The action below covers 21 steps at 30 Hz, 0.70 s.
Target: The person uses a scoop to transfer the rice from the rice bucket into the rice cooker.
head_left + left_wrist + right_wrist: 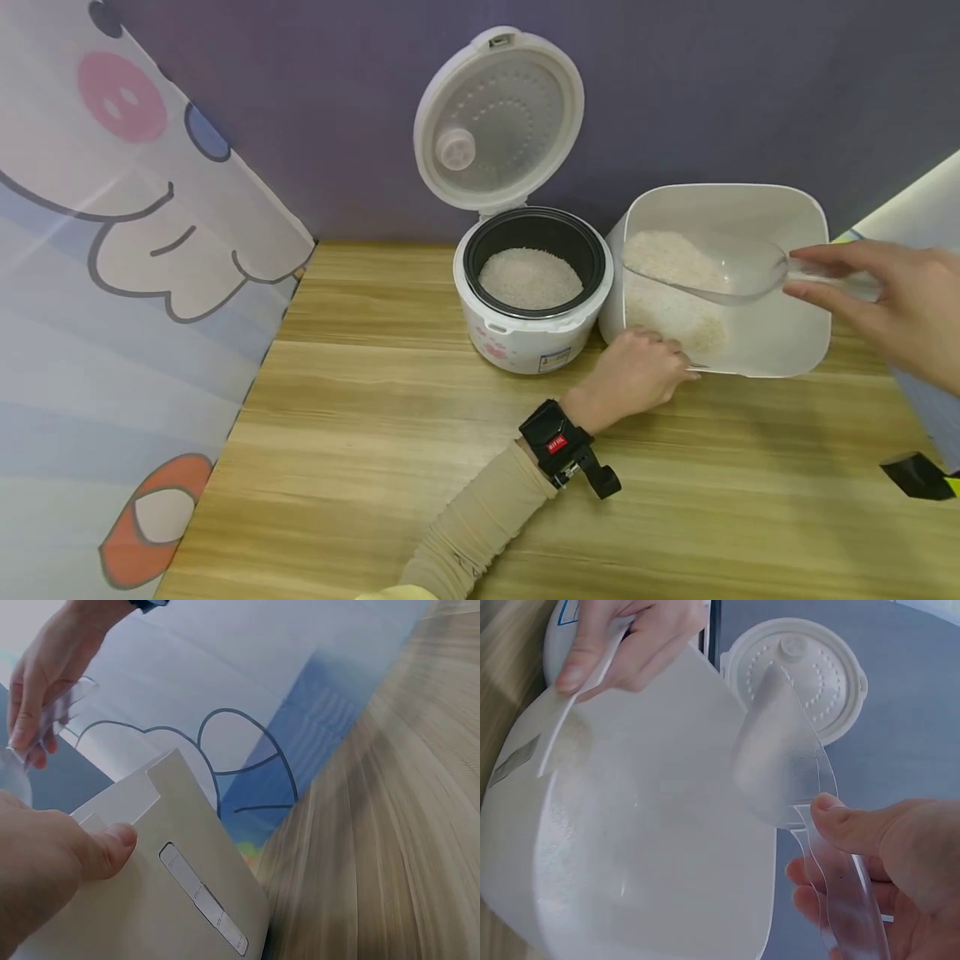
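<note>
My left hand (637,371) grips the near rim of a white rice bin (787,333), thumb on its outer side in the left wrist view. The bin tilts, mouth facing up and toward me, with some rice low inside. My right hand (900,292) holds a clear plastic scoop (787,750) by its handle, over the bin's mouth. Rice (667,257) lies in the scoop in the head view. Left of the bin stands a white rice cooker (487,329), its lid (517,108) raised. White rice (532,279) sits in its dark inner pot.
Everything stands on a wood-grain table (360,417). A dark grey-purple panel (712,100) rises right behind the cooker and bin. A cartoon-printed sheet (90,333) hangs along the left side, and a black object (918,477) shows at the right edge.
</note>
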### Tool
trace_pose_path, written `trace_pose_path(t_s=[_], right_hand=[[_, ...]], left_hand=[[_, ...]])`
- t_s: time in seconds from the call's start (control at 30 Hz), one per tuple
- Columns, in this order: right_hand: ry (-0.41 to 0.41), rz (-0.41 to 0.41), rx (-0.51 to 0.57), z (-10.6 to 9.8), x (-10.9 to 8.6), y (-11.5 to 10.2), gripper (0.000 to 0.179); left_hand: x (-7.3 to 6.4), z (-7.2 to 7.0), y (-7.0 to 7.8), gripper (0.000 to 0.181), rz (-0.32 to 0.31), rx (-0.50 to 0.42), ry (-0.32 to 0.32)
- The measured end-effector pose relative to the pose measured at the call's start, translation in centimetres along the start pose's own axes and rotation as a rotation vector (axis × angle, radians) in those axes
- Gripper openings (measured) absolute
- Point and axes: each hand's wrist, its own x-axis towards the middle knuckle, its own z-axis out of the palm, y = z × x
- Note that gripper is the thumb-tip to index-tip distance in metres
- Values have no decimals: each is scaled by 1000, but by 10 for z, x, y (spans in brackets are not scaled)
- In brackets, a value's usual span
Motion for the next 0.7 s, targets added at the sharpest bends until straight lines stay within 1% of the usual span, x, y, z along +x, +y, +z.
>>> trace_pose_path(t_s=[0.1,0.17,0.3,0.37,0.43,0.5,0.6,0.7], right_hand=[[-44,6,-15,-1,9,-8,39],[-77,-3,-48,-1,15,-12,39],[-128,-44,-89,0,29,-22,37],[-123,-87,-92,1,37,-26,38],[-124,-108,-99,3,44,-32,39],[-135,-104,-111,4,51,-38,38],[-158,-69,-143,7,61,-48,37],[-143,-90,-179,11,68,-55,39]], left_hand=[[0,1,-1,38,-8,16,6],[0,1,-1,38,-8,19,11],[1,1,-2,36,-4,19,10],[1,1,-2,36,0,17,4],[1,0,-2,36,2,18,-3],[1,0,-3,36,3,20,-8],[2,0,-3,37,1,19,-18],[2,-1,-3,36,-1,4,-35]])
